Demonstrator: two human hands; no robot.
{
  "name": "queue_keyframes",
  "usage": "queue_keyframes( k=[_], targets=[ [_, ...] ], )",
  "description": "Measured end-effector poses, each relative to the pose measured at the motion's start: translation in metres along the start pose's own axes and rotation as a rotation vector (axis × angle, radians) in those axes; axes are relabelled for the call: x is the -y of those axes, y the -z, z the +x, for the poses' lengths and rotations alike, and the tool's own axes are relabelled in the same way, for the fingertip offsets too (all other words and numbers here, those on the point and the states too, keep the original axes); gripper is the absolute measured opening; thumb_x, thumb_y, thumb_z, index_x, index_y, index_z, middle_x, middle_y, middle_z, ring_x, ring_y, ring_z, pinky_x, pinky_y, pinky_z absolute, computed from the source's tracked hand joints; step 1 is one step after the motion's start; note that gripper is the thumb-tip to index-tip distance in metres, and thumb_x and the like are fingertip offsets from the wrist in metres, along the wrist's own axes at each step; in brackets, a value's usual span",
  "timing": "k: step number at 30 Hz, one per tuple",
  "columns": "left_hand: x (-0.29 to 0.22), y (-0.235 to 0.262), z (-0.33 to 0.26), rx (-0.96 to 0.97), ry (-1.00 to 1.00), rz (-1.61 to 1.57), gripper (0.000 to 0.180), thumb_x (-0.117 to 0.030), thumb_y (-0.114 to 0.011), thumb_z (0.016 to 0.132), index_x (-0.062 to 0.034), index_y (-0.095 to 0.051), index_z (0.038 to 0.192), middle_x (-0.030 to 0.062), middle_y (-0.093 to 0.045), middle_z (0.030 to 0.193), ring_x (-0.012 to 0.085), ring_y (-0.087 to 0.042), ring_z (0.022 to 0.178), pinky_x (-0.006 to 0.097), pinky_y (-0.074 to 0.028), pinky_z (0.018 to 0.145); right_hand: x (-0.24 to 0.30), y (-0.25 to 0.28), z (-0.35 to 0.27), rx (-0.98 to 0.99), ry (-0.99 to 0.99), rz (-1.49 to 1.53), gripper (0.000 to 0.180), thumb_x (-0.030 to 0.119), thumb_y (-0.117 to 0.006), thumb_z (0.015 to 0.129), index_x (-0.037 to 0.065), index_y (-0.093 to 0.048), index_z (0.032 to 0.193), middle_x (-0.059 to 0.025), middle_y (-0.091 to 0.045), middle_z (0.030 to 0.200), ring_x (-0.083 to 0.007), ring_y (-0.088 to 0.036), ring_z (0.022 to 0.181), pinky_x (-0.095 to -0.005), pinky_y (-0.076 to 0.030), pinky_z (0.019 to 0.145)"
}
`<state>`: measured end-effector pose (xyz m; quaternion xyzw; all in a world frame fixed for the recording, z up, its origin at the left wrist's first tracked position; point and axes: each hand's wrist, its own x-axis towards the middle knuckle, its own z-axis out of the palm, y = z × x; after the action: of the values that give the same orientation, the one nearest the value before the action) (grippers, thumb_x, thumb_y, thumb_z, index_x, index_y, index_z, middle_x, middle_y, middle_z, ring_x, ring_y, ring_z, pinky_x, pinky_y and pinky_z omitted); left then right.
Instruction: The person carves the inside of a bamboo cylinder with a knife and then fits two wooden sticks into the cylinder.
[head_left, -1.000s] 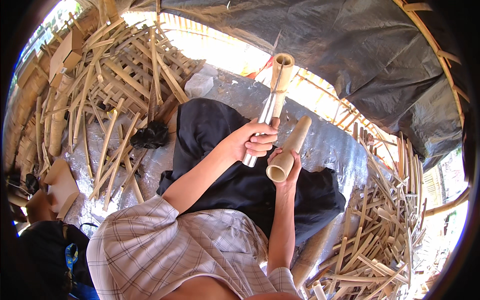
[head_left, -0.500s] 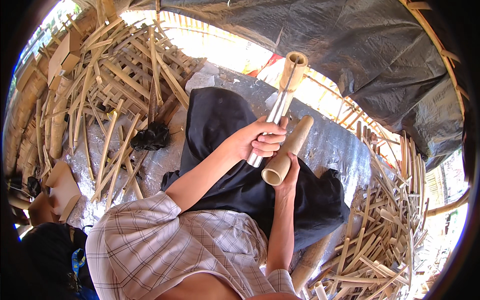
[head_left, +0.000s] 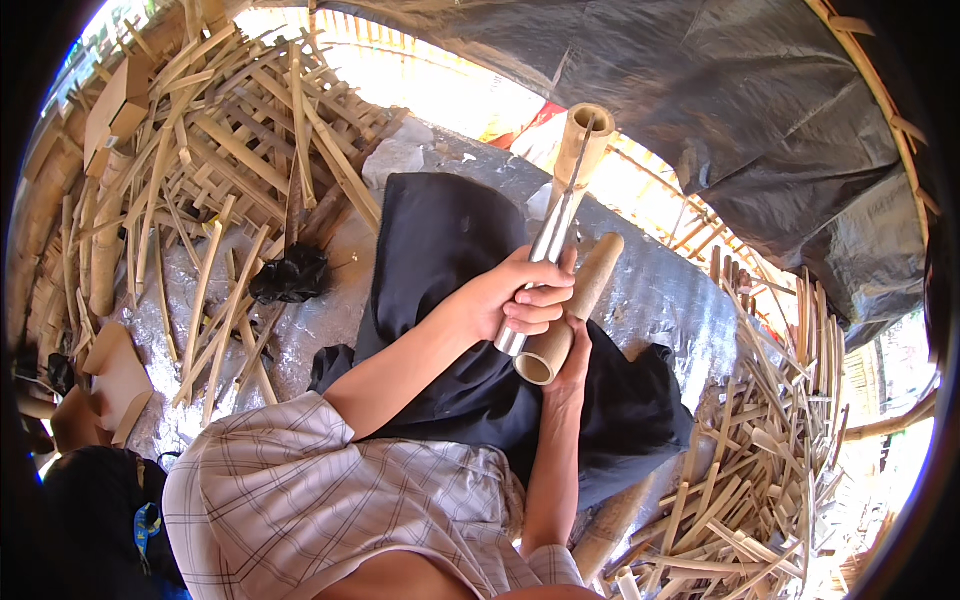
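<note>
My left hand (head_left: 527, 298) is closed around the shiny silver handle (head_left: 552, 238) of a knife. Its thin dark blade (head_left: 581, 155) points up and away from me. Just beyond lies a bamboo tube (head_left: 566, 165) with its round mouth facing up. The blade overlaps this tube in view; whether they touch I cannot tell. With my right hand (head_left: 572, 362) I grip another, smooth bamboo tube (head_left: 598, 268) near its open lower end, slanted beside the knife handle. Black cloth (head_left: 440, 240) covers my lap under both hands.
Bamboo strips (head_left: 235, 150) are heaped on woven bamboo at the left, and more strips (head_left: 740, 500) are piled at the lower right. A black plastic bundle (head_left: 290, 274) and an opened cardboard box (head_left: 118, 375) lie at the left. Dark sheeting (head_left: 740, 90) hangs at the upper right.
The lower end of the tube in my right hand has shifted slightly down and left, nearer the knife handle. Both grips stay the same. The view has shifted a little.
</note>
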<state>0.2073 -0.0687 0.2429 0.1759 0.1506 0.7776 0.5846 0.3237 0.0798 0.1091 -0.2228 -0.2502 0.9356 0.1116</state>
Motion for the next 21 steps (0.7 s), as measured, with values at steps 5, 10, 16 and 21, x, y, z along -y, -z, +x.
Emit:
queue_keyframes(
  k=[5, 10, 16, 21],
  targets=[
    [0.013, -0.011, -0.001, -0.083, -0.025, 0.059, 0.015, -0.003, -0.056, 0.099, -0.0111, -0.047, 0.089, -0.0064, -0.034, 0.052, 0.0032, -0.029, 0.036, 0.021, -0.022, 0.032, 0.003, 0.001, -0.004, 0.107, -0.031, 0.092, 0.058, 0.034, -0.038, 0.101, -0.007, -0.048, 0.141, -0.0240, -0.065, 0.127, -0.0348, -0.066, 0.117, -0.0456, -0.054, 0.103],
    [0.011, -0.008, -0.005, -0.062, -0.008, 0.062, 0.017, -0.003, -0.055, 0.099, -0.0117, -0.045, 0.088, -0.0062, -0.034, 0.052, 0.0031, -0.030, 0.036, 0.021, -0.023, 0.032, -0.004, 0.019, 0.004, 0.106, -0.078, 0.075, 0.059, 0.035, -0.039, 0.100, -0.006, -0.046, 0.143, -0.0253, -0.063, 0.130, -0.0356, -0.065, 0.118, -0.0461, -0.054, 0.104],
    [0.006, -0.009, 0.004, -0.070, -0.041, 0.041, 0.017, -0.004, -0.051, 0.101, -0.0116, -0.041, 0.090, -0.0067, -0.034, 0.051, 0.0028, -0.029, 0.035, 0.022, -0.024, 0.032, -0.002, -0.001, -0.005, -0.039, -0.085, 0.090, 0.045, 0.031, -0.066, 0.091, -0.005, -0.059, 0.116, -0.0159, -0.067, 0.101, -0.0279, -0.068, 0.091, -0.0391, -0.057, 0.086],
    [0.000, -0.014, 0.006, -0.059, -0.015, 0.076, 0.018, -0.005, -0.051, 0.102, -0.0117, -0.040, 0.089, -0.0066, -0.034, 0.051, 0.0028, -0.031, 0.035, 0.021, -0.026, 0.032, -0.005, -0.009, -0.004, -0.099, -0.088, 0.017, 0.047, 0.029, -0.067, 0.090, -0.005, -0.056, 0.119, -0.0153, -0.066, 0.103, -0.0283, -0.067, 0.093, -0.0411, -0.058, 0.085]
  ],
)
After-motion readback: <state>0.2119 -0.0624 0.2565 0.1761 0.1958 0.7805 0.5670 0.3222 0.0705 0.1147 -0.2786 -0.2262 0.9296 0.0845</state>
